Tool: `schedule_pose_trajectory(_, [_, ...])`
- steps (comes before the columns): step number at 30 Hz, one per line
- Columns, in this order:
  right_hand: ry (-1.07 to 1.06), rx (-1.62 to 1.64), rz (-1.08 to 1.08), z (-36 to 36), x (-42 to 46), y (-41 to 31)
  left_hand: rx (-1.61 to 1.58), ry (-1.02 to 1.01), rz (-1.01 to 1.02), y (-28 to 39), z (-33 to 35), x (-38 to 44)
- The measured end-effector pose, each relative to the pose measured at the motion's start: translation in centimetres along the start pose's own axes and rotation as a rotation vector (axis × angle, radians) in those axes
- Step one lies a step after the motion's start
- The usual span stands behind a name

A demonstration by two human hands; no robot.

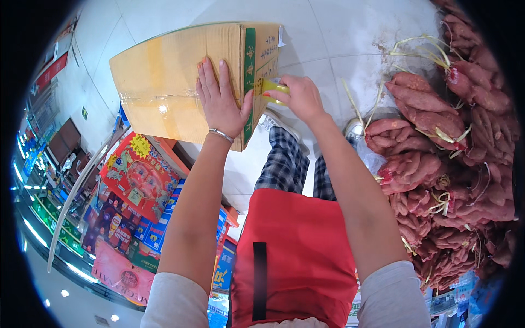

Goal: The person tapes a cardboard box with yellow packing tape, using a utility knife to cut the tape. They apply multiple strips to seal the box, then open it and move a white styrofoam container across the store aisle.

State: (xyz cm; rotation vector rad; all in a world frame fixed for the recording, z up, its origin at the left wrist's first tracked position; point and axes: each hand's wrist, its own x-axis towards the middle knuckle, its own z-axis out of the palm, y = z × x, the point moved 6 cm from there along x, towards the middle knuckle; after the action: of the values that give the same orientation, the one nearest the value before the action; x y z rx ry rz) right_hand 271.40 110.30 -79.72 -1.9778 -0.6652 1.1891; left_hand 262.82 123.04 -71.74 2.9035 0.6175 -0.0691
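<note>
A large cardboard carton (180, 115) stands in front of me, with a green printed band along one edge and writing on its side. Clear tape runs over the seam across its broad face. My left hand (221, 100) lies flat on that face, fingers spread, a silver bangle at the wrist. Against the printed side, my right hand (301, 96) grips a roll of yellowish packing tape (274, 86) between thumb and fingers. The tape's contact with the carton is partly covered by the fingers.
Netted bags of sweet potatoes (430, 110) are heaped along the right. To the left, a red gift box (139, 180) tops stacked packaged goods beside a curved rail (67, 205). Pale floor tiles (328, 28) lie beyond the carton. A red apron (299, 250) covers my front.
</note>
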Motion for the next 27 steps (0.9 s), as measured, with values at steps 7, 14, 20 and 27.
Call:
schedule_pose_trajectory(7, [0.312,-0.163,-0.188,-6.0,-9.0,-4.5,-0.070,-0.183,-0.115,-0.1,-2.1,0.3])
schedule_pose_trajectory(14, [-0.362,-0.189,0.155,-9.4,-34.3,-19.3,-0.385,-0.852,0.008,10.2,-16.7,-8.1])
schedule_pose_trajectory(20, [-0.545,-0.152,0.052,-14.4,-37.1,-34.9,-1.096,-0.611,0.201,14.5,-36.6,-13.7])
schedule_pose_trajectory(27, [-0.674,-0.449,-0.566,-21.9,-26.9,-41.9,-0.797,-0.397,-0.134,16.4,-38.7,-5.2])
